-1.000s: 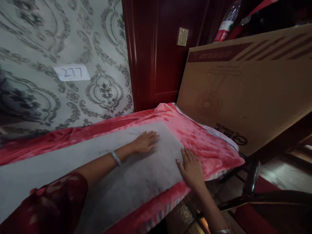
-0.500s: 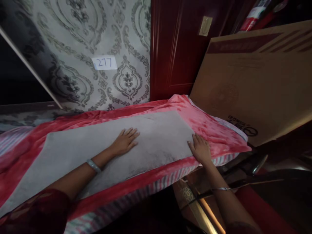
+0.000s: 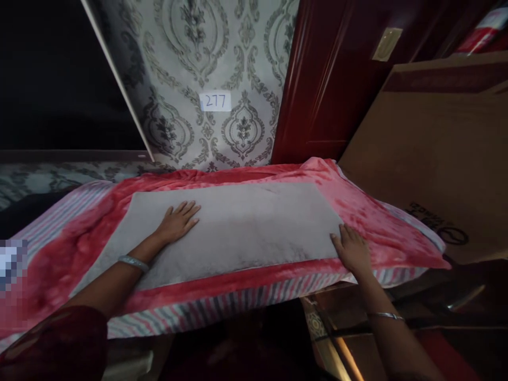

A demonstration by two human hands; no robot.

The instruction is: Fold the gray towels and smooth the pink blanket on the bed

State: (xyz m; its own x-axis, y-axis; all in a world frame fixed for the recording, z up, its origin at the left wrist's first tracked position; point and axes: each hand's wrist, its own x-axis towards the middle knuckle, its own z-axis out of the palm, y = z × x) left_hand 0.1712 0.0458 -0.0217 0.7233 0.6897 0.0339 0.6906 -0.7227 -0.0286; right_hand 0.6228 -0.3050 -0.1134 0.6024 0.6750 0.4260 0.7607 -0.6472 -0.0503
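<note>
A long grey plush mat [image 3: 238,227] lies flat across a red fleece blanket [image 3: 357,206], whose striped edge hangs over the near side. My left hand [image 3: 177,221] rests palm down on the left half of the mat, its fingers spread. At the mat's right end my right hand [image 3: 353,250] lies on the corner and on the red blanket beside it, with the fingers stretched out. Neither hand grips anything. The surface beneath the blanket is mostly covered.
A dark screen [image 3: 67,79] stands behind at the left, against patterned wallpaper. A paper marked 277 [image 3: 215,100] is on the wall. A large cardboard box [image 3: 428,159] leans at the right beside a dark red door panel [image 3: 317,79].
My left hand has slid leftward along the mat, while my right hand stays at its right end. The camera has turned left, bringing more of the screen and the blanket's left side into view.
</note>
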